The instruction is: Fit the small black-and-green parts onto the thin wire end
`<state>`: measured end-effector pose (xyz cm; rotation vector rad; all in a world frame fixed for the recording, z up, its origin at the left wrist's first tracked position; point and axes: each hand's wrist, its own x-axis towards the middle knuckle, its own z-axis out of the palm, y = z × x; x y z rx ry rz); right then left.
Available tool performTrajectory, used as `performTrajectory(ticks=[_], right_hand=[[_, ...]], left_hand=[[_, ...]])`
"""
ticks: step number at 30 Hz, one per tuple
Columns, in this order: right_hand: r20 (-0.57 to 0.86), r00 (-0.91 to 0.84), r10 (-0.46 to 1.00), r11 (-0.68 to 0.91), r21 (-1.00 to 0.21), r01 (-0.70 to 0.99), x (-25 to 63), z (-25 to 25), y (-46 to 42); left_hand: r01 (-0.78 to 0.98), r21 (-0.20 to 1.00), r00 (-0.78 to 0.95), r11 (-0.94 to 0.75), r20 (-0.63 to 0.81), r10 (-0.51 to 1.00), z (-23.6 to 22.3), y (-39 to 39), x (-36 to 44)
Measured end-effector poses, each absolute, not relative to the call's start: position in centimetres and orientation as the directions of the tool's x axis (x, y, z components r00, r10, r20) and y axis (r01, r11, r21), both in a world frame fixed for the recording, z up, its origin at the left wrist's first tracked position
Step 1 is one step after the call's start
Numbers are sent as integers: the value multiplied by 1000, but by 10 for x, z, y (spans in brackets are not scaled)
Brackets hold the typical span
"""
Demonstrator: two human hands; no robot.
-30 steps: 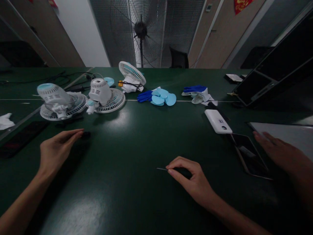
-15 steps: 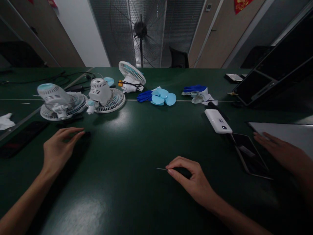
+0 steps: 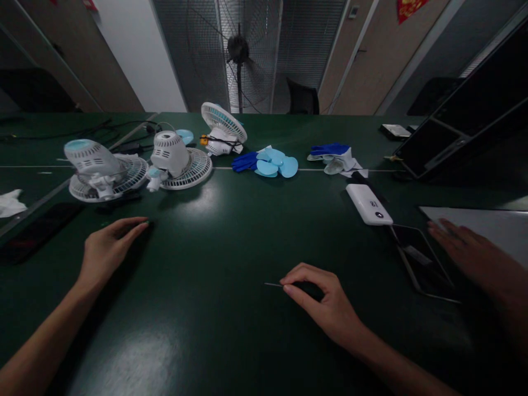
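My left hand point(image 3: 108, 242) rests low over the table at the left, thumb and forefinger closed in a pinch. Whatever lies between those fingertips is too small and dark to name. At the lower middle, my right hand point(image 3: 325, 302) pinches a thin, straight metal rod point(image 3: 272, 284) that points left, just above or on the tabletop. Its other end is hidden by my fingers. Behind my left hand stand two white-and-blue desk fans point(image 3: 94, 165) lying face down.
The dark green table point(image 3: 231, 236) carries another fan point(image 3: 223, 132), blue fan blades point(image 3: 276, 163), gloves point(image 3: 332, 157), a white power bank point(image 3: 368, 204) and a phone point(image 3: 423, 261). A co-worker's hand point(image 3: 474, 247) lies by a white sheet point(image 3: 490, 220) at the right.
My left hand has shifted slightly right, its fingers still pinched. My right hand and the metal rod stay where they were.
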<state>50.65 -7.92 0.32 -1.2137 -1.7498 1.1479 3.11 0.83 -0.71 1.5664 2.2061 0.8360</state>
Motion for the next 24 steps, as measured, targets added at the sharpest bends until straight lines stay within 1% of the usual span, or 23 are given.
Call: performTrajectory(ticks=[8,19,24], right_hand=[[58,-314,948,160,-937,311,506,4,-80],[59,-318,946,165,-933,318,506,3,-79],[56,-317,947,165,-930,328,506,5,-79]], left_hand=[[689,667,-387,283,9,922,-2,8,31],[574,750,-454,328,-42,890,3,11,33],[525,779,-441,343,-96,892,4,16,26]])
